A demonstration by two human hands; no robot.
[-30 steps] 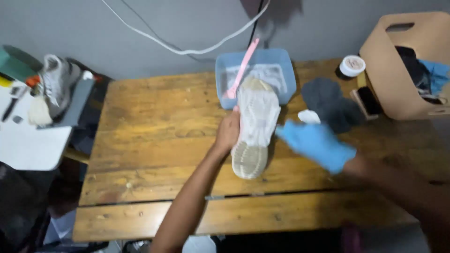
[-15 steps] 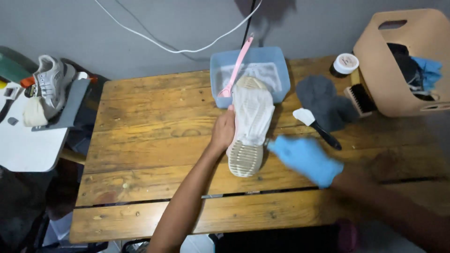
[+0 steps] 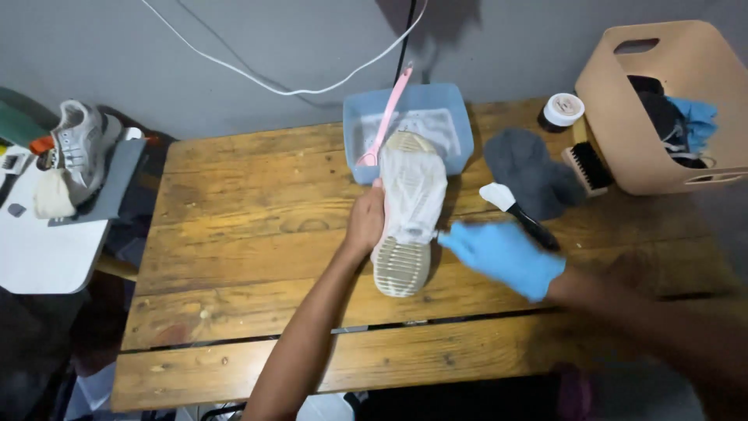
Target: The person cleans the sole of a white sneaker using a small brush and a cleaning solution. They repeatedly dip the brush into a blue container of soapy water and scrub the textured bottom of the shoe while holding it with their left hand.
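Plank table (image 3: 234, 203) by grey wall (image 3: 234, 39); left hand (image 3: 365, 222) grips shoe (image 3: 409, 210), gloved right hand (image 3: 502, 253) grip unclear.

Bare left hand (image 3: 365, 222) extended forward, fingers curled, gloved right hand (image 3: 502, 253) angled inward, blurred

Wooden table (image 3: 234, 234), left half: open passage. Far centre: blue tub (image 3: 460, 117) blocks. Right: grey cloth (image 3: 526, 168), black-handled brush (image 3: 518, 212), tan basket (image 3: 623, 117) crowd the way.
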